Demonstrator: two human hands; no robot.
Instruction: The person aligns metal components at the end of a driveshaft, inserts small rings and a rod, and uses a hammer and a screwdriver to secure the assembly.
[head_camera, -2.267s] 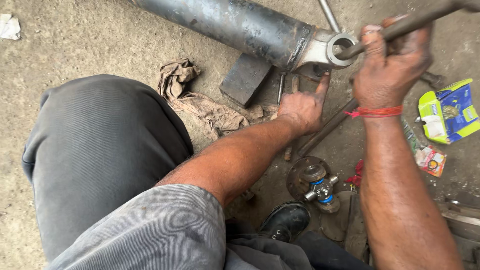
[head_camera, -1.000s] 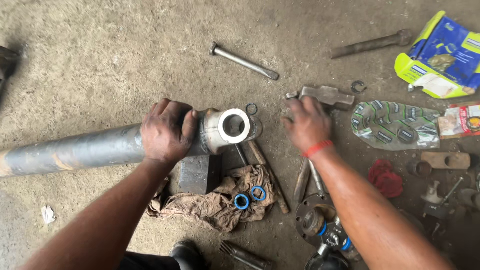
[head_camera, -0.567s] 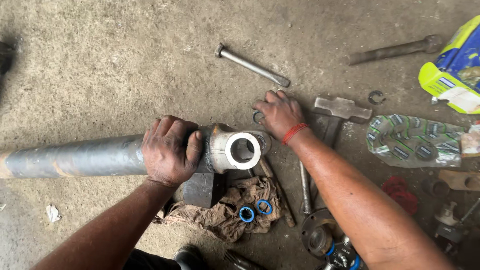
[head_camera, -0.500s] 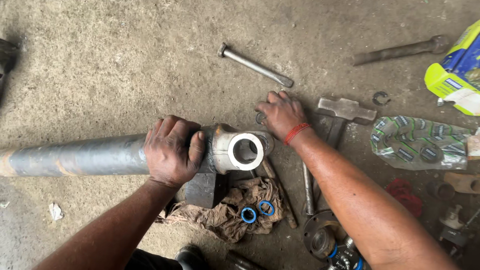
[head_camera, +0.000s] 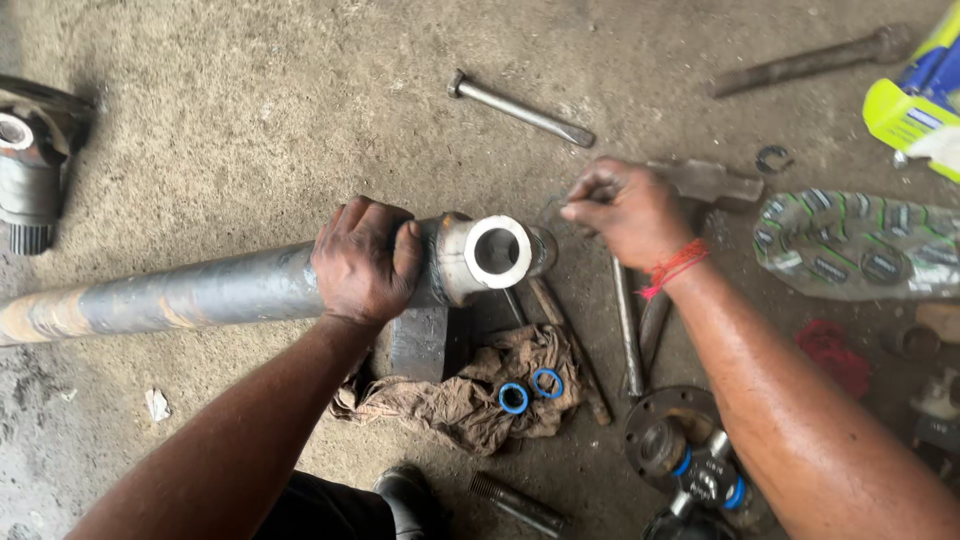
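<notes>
Lifted since half-second ago: right hand (head_camera: 628, 208), now pinched on something small, perhaps clip, blurred. Left hand (head_camera: 365, 258) clamped round shaft (head_camera: 200, 295), lying left-right on floor; open yoke eye (head_camera: 497, 251) just left of right hand.

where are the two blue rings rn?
Head view, low centre: the two blue rings lie side by side on the brown rag on the floor, just below the shaft's round yoke end and right of the left hand that grips the shaft.
</notes>
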